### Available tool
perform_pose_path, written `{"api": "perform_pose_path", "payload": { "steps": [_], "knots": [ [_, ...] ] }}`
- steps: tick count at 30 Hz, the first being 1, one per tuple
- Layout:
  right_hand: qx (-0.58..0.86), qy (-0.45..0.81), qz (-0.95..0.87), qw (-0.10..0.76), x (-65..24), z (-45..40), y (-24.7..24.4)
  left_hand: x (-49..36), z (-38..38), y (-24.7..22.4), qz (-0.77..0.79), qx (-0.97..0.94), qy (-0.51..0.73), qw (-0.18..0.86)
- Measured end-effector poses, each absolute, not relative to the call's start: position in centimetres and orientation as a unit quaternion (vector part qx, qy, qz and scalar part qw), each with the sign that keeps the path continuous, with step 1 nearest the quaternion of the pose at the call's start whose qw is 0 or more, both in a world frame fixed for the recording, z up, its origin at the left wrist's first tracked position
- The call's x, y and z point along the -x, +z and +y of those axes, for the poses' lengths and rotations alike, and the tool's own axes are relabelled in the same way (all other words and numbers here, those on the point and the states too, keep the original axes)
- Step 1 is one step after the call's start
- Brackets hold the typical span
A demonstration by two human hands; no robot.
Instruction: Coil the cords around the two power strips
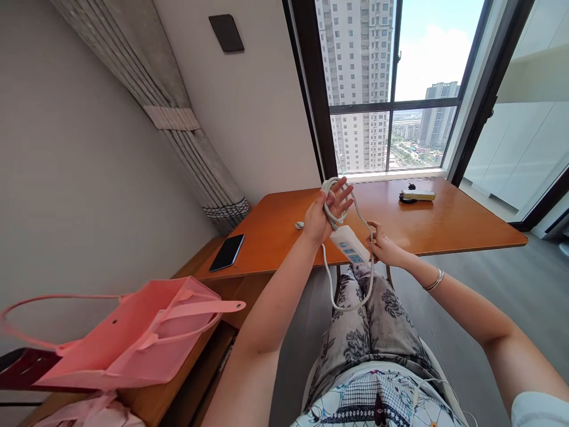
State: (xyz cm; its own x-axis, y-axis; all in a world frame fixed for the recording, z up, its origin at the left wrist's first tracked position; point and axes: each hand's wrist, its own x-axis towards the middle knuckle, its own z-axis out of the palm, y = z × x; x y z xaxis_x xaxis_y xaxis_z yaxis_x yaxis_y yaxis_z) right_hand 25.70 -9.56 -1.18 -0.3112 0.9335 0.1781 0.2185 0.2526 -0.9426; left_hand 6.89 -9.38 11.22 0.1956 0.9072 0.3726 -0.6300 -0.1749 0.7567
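A white power strip point(350, 244) with blue-marked sockets hangs tilted between my hands, just above the table's front edge. Its white cord point(351, 309) is wound in several loops at my left hand point(316, 220), which holds the coil at the thumb and palm with its fingertips spread. A slack length dips below the table edge over my lap. My right hand point(384, 246) pinches the cord beside the strip's lower end. On the table left of my left hand lies a small white plug point(299, 225).
The brown wooden table point(462, 228) carries a yellowish power strip point(418, 195) with a black cord at the far right and a dark phone point(227, 253) at the left. A pink bag point(133, 332) stands on a wooden ledge at lower left. Behind the table is a window point(391, 107).
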Motion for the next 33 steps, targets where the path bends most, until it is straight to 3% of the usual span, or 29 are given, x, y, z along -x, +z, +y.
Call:
{"api": "perform_pose_path", "payload": {
  "steps": [7,10,14,19,22,27,33],
  "knots": [
    [0.468,0.448,-0.586,0.487,-27.1,-8.9,-0.5,-6.9,-9.1,10.7,0.162,-0.483,0.601,0.616],
    [0.496,0.35,-0.671,0.426,-27.5,-9.1,0.8,-6.9,-9.2,10.6,0.171,-0.512,0.58,0.61],
    [0.473,0.136,-0.824,0.282,-27.2,-10.7,3.4,-7.0,-9.1,10.2,0.156,-0.527,0.575,0.606],
    [0.453,-0.051,-0.874,0.168,-26.6,-12.7,6.6,-7.2,-9.0,10.0,0.162,-0.529,0.562,0.615],
    [0.41,-0.079,-0.889,0.188,-26.7,-13.0,8.1,-7.0,-8.9,10.0,0.186,-0.537,0.54,0.621],
    [0.331,-0.054,-0.894,0.296,-26.6,-13.1,10.4,-6.7,-8.5,9.4,0.204,-0.57,0.473,0.64],
    [0.314,-0.098,-0.88,0.343,-26.2,-12.5,11.8,-7.2,-8.7,8.5,0.245,-0.573,0.409,0.667]
  ]
}}
